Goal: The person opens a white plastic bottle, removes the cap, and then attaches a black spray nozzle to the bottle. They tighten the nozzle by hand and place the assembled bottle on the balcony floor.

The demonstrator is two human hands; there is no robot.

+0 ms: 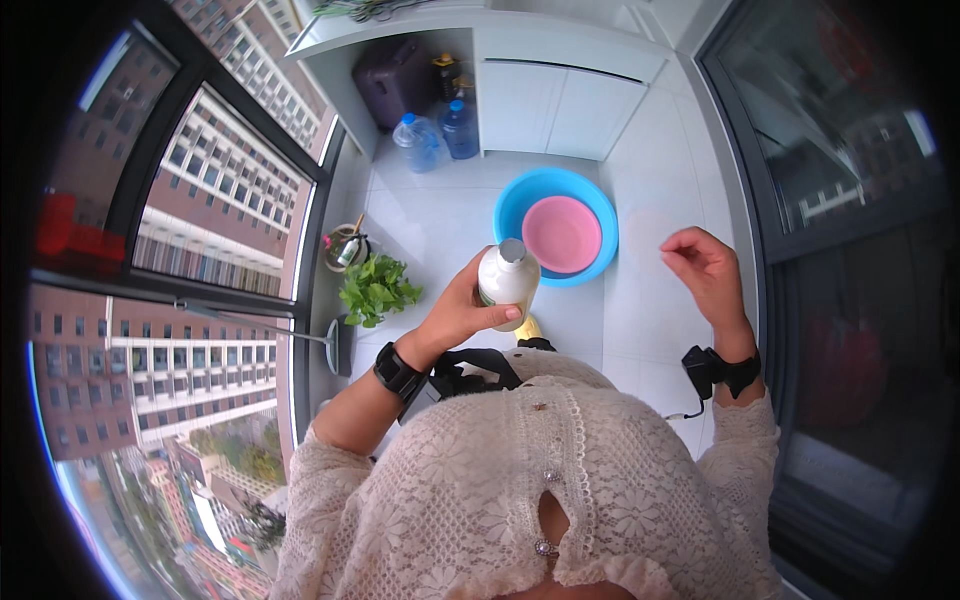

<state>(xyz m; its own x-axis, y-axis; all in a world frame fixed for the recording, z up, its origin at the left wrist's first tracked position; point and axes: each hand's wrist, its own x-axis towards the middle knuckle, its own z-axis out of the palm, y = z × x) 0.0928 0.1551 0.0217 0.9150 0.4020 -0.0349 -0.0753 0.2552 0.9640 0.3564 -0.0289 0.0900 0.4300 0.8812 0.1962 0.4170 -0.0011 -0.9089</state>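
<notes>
In front of my chest, my left hand [465, 312] is wrapped round a white bottle [507, 283] with a grey top. The bottle stands roughly upright, its top toward me, and part of its label is behind my fingers. Out to the right, my right hand [704, 268] is raised away from the bottle. Its fingers are curled in toward the thumb, and what they hold, if anything, is hidden. Beyond the bottle, a blue basin [507, 205] rests on the tiled floor with a pink basin [562, 235] inside it.
A leafy green plant [377, 290] and a flower pot [345, 247] stand by the window at left. Large water bottles [420, 145] and a dark suitcase [395, 85] sit beneath the counter beside a white cabinet [560, 105]. A dark-framed glass door [830, 200] runs along the right.
</notes>
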